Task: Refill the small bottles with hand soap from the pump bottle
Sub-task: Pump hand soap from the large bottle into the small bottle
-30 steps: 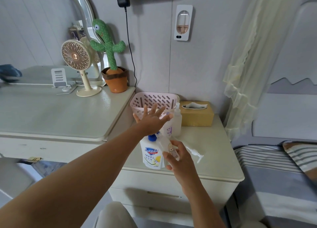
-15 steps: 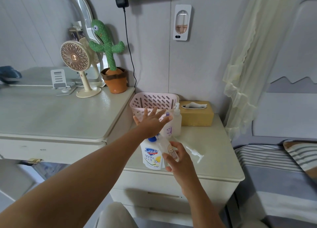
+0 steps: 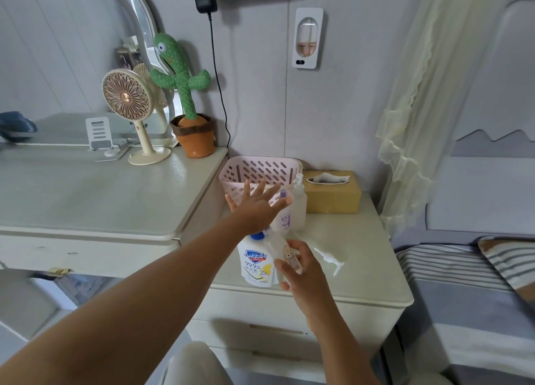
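Left hand (image 3: 256,206) is spread flat, fingers straight and apart, its heel over the blue head of the pump bottle (image 3: 254,266), which stands near the front edge of the counter (image 3: 362,263); whether the palm actually bears on the head I cannot tell. Right hand (image 3: 305,277) curls round a small bottle (image 3: 285,254) with a cartoon figure on it, holding it tilted with its mouth up against the pump's spout. The join between spout and mouth is hidden under the left hand, so the main risk is a stroke delivered while the narrow opening sits slightly off: soap would run down the outside of the small bottle and onto the fingers, making the grip slippery. A hard press with a flat palm could also tip the pump bottle forward, since it is close to the edge. Two more small bottles wait just behind, a purple-capped bottle (image 3: 285,221) and a clear bottle (image 3: 299,208) touching or nearly so, and a loose white pump top (image 3: 330,259) lies to the right. Behind them sit a pink basket (image 3: 260,169) and a tissue box (image 3: 333,199). A higher counter (image 3: 86,193) to the left carries a fan (image 3: 126,98) and a cactus toy (image 3: 185,83); a curtain (image 3: 411,124) and a bed (image 3: 463,297) are at right.
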`<state>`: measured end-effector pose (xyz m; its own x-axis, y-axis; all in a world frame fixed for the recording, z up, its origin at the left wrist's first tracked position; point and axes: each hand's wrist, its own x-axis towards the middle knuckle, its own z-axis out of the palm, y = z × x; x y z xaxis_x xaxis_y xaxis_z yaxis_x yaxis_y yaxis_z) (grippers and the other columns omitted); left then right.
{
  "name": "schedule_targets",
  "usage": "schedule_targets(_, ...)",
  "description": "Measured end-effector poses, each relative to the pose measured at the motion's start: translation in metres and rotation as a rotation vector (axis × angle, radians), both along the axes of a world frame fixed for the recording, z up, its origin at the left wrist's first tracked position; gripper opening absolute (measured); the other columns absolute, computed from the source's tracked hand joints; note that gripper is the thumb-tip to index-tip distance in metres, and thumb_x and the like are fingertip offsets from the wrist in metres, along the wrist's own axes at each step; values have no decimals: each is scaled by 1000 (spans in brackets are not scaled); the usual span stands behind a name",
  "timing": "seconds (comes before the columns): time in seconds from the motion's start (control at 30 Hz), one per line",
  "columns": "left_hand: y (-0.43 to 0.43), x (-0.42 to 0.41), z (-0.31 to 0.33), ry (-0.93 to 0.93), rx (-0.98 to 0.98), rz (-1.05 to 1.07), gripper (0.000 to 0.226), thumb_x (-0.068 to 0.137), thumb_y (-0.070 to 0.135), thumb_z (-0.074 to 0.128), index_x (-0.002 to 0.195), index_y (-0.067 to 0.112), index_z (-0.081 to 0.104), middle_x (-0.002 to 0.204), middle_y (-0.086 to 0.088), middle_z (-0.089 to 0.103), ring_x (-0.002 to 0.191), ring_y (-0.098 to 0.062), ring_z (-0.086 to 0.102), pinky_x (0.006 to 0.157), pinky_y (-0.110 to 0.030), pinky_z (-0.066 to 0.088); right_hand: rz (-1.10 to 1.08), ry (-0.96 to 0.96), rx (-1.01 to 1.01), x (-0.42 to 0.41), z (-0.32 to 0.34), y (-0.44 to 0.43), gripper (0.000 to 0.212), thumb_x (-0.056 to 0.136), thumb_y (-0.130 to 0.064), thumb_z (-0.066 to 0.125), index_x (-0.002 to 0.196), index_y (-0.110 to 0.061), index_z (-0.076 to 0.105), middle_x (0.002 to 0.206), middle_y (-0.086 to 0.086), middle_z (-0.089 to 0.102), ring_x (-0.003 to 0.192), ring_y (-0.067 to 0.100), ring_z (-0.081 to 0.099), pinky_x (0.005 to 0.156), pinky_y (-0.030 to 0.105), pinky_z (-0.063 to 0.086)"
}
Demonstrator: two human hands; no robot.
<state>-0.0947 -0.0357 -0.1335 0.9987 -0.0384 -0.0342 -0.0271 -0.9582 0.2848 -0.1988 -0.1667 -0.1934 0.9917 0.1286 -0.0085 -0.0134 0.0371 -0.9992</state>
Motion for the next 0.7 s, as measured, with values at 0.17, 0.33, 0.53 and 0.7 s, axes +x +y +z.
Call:
schedule_targets(0.17, 1, 1, 9, 6, -9, 4, 66, 88, 71, 15, 147, 44, 6, 158, 8, -10, 143, -25, -18, 103, -64, -17, -3, -13, -15, 2, 5, -2, 33, 89, -12, 61, 117, -24, 50, 111, 0, 62, 92, 10, 61, 57, 16, 49)
schedule_targets(0.33, 0, 1, 10, -1, -31, -13, 64, 89, 70, 15, 147, 44, 8, 158, 8, -9, 143, -25, -18, 103, -65, -18, 7, -29, -28, 1, 5, -4, 35, 89, -15, 62, 120, -24, 49, 114, -1, 61, 97, 11, 62, 60, 17, 51)
schedule_targets(0.53, 0, 1, 1, 12, -6, -12, 61, 90, 69, 15, 146, 46, 12, 158, 6, -5, 144, -26, -17, 104, -65, -16, 7, 3, -16, 2, 0, -1, 35, 89, -12, 61, 120, -22, 50, 112, -1, 62, 96, 11, 61, 59, 17, 51)
schedule_targets(0.7, 1, 2, 6, -1, 39, 0, 65, 89, 71, 13, 148, 44, 4, 157, 7, -14, 142, -25, -22, 103, -63, -19, 5, -7, -10, 1, 4, -2, 33, 89, -12, 61, 118, -24, 49, 112, 0, 61, 93, 9, 61, 56, 14, 49)
